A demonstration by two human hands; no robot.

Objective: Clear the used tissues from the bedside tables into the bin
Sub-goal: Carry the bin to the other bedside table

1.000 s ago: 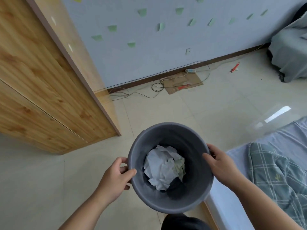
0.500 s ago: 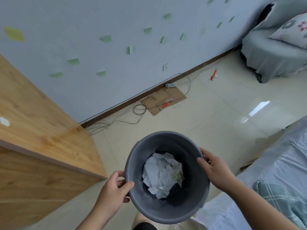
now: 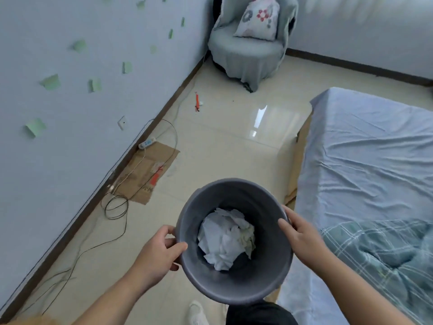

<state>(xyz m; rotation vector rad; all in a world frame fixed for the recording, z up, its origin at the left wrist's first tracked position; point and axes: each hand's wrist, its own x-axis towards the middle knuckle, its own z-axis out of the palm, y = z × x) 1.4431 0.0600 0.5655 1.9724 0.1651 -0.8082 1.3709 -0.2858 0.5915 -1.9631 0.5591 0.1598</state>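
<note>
Tiled floor (image 3: 222, 146) beside bed (image 3: 365, 146); left hand (image 3: 159, 252) and right hand (image 3: 302, 238) grip grey bin (image 3: 234, 193) rim, crumpled tissues (image 3: 225, 240) inside.

The bin (image 3: 269, 268) is dark grey; the tissues (image 3: 222, 240) inside it are white, 1 seemingly tinged pale green. Right of the bin, the sheet (image 3: 365, 160) is pale blue and the quilt (image 3: 375, 249) teal with a pale check. Beyond the bin, the chair cover (image 3: 248, 55) is grey, its cushion (image 3: 257, 19) white with red and grey flowers. Left of the bin, the cardboard (image 3: 150, 170) is brown and the paper squares (image 3: 50, 81) green.
</note>
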